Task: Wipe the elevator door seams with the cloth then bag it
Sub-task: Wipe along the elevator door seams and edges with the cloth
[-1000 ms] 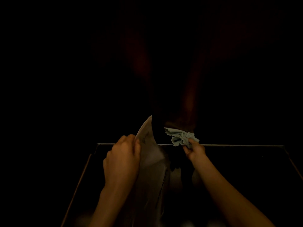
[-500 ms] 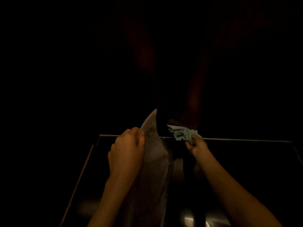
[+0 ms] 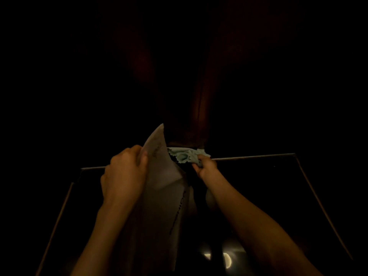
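The scene is very dark. My left hand [image 3: 124, 170] grips the upper edge of a pale plastic bag [image 3: 163, 188], which hangs down between my arms with its pointed corner up. My right hand [image 3: 206, 168] pinches a crumpled light blue cloth [image 3: 185, 156] at the bag's mouth, just right of the raised corner. The elevator door above shows only as a dim reddish surface [image 3: 197, 108]; its seams cannot be made out.
A thin metal threshold strip [image 3: 254, 156] runs across at hand height, with side edges angling down on the left [image 3: 57, 220] and right [image 3: 318, 204]. The glossy dark floor shows two bright light reflections [image 3: 227, 257] near the bottom.
The cloth has moved left toward the bag's mouth. My left hand has kept hold of the bag's edge, and the view has shifted slightly.
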